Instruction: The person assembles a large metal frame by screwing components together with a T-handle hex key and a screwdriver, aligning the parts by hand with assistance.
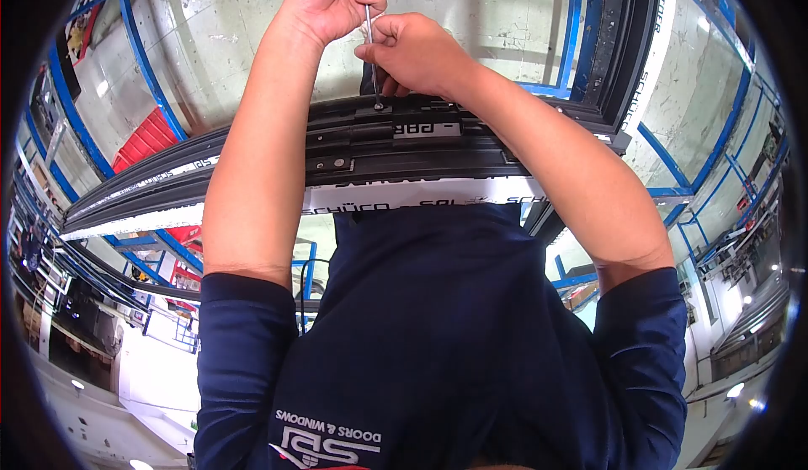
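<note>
A screwdriver [369, 26] with a red handle stands nearly upright in the picture, its tip at a screw [379, 107] in a black window or door frame profile [337, 140]. My left hand [337, 0] is closed around the handle, whose top is cut off by the picture's edge. Lower on the shaft, my right hand [421, 53] is closed with thumb and fingers at the metal; some of its fingertips are hidden. Another round screw head [339, 164] shows in the profile, nearer my body.
White printed protective film [396, 196] runs along the frame's near side, close to my shirt. Another black frame member [619, 58] rises at the right. Blue metal racks [139, 41] and a red object [147, 140] stand around the pale, scuffed floor [219, 37].
</note>
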{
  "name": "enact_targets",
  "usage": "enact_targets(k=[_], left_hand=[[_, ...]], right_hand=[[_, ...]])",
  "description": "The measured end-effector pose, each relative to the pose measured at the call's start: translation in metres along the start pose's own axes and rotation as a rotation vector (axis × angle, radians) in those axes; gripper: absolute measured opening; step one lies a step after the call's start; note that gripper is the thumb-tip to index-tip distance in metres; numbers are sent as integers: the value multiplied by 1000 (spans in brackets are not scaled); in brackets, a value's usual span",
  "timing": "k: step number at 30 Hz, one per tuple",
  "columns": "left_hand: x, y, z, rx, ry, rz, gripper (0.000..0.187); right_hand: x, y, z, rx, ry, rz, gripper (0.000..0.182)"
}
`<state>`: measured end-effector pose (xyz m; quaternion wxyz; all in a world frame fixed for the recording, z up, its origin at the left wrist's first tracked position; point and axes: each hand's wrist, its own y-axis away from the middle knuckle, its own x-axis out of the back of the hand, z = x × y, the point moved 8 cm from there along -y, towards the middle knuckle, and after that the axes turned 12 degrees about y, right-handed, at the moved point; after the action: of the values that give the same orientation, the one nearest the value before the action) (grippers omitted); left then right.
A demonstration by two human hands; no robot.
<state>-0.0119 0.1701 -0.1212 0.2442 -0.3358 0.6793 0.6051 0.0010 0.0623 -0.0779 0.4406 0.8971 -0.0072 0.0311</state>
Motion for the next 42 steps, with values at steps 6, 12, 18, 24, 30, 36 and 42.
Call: enact_targets(k=[6, 12, 18, 24, 30, 36, 42], left_hand=[[0, 1, -4, 73, 57, -33, 37], [1, 4, -13, 143, 126, -137, 63], [16, -8, -2, 93, 39, -326, 41], [7, -9, 3, -126, 17, -199, 31], [-1, 7, 18, -364, -367, -117, 24], [-25, 51, 48, -432, -317, -9, 27], [-12, 108, 93, -280, -177, -199, 31]], right_hand=[[1, -3, -1, 43, 78, 12, 35], [-3, -8, 1, 52, -36, -197, 28], [-1, -3, 0, 39, 71, -125, 25], [-1, -7, 10, 16, 13, -178, 22], [0, -4, 8, 13, -2, -190, 22], [7, -16, -40, 188, 24, -19, 30], [-63, -37, -93, 196, 44, -151, 27]])
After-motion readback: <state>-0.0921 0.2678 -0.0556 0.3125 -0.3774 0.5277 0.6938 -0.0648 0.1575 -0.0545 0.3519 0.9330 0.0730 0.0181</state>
